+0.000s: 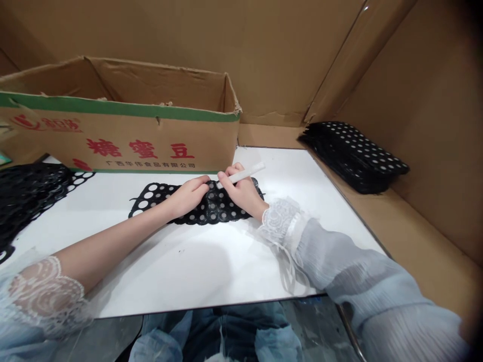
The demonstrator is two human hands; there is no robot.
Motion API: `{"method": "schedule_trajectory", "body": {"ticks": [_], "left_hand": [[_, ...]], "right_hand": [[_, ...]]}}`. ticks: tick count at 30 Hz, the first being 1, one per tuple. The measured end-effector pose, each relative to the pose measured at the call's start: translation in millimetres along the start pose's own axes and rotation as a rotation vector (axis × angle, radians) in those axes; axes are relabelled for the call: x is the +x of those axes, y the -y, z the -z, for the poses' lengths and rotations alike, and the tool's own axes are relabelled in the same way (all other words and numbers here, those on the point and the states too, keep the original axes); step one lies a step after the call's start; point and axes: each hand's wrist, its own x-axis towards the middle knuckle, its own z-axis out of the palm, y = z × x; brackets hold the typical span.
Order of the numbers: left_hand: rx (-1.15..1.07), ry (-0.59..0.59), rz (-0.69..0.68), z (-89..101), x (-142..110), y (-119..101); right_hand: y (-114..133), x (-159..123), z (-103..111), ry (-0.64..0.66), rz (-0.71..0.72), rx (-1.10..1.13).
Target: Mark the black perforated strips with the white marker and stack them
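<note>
A black sheet with rows of round holes or pale discs (211, 213) lies flat on the white table, in the middle of the view. My left hand (191, 196) is closed on its far edge, the thumb near the top and the other fingers partly hidden. Just beside it, my right hand (241, 190) grips a white pen-like stick (249, 171) that slants up to the right. The stick's lower end is at the sheet's far edge, close to my left thumb. Large open white holes show at the sheet's left end.
A large open cardboard box (151, 133) with a green rim and red lettering stands behind the sheet. More black perforated sheets (30, 196) are heaped at the left. A stack of dotted black sheets (350, 156) lies at the right, against cardboard walls (422, 125).
</note>
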Motion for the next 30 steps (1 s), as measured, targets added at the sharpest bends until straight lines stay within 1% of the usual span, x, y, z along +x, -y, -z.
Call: {"method": "schedule_trajectory", "body": {"ticks": [3, 6, 8, 10, 14, 17, 19, 23, 26, 28, 30], "left_hand": [[0.017, -0.024, -0.007, -1.6, -1, 0], [0.05, -0.038, -0.011, -2.4, -2, -2], [0.087, -0.049, -0.017, -2.1, -3, -4], [0.114, -0.053, -0.027, -1.4, -4, -6], [0.106, -0.039, -0.039, -0.9, -5, -8], [0.11, -0.046, -0.049, -1.1, -5, -7], [0.12, -0.052, -0.049, -1.2, -5, -7], [0.153, -0.068, -0.052, -2.0, -6, -6], [0.22, -0.092, -0.083, -3.7, -6, -6], [0.287, -0.12, -0.124, -5.3, -6, -7], [0.341, -0.147, -0.174, -6.6, -6, -9]], "right_hand": [[3, -1, 0, 0.059, -0.006, -0.022], [5, -2, 2, 0.13, 0.019, -0.029], [5, -2, 3, 0.145, 0.024, -0.011], [4, -2, 4, 0.127, -0.005, 0.018], [3, -3, 2, 0.042, -0.094, 0.044], [5, -3, 0, -0.007, -0.129, 0.055], [5, -3, 0, -0.014, -0.138, 0.054], [4, -3, 0, 0.016, -0.104, 0.039], [3, -4, -2, 0.032, -0.042, 0.025], [3, -4, -5, 0.041, 0.024, -0.025], [3, -3, -9, 0.059, 0.09, -0.126]]}}
